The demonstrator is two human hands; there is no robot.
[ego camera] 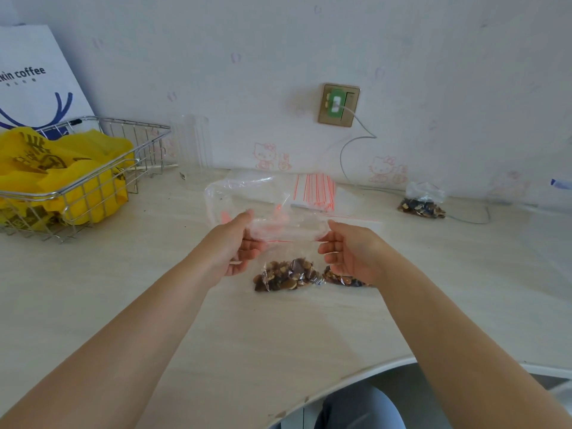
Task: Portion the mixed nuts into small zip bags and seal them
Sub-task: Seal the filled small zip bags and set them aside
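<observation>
Pinching the top corners of a zip bag (288, 243), both arms reach out level: left hand (238, 246) grips one end of the red seal line, right hand (346, 252) the other. Nuts (286, 275) sag at its bottom, over the surface (154, 305). Second filled bag (343, 278) sits behind the right hand, a third (422, 202) far right. Empty bags (315, 193) beyond; wire basket (93, 181) left.

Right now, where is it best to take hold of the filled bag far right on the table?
Probably pinch the bag of nuts by its crumpled clear top, coming from above: the nuts sit at the bottom on the table, and the empty plastic stands up free.
</observation>
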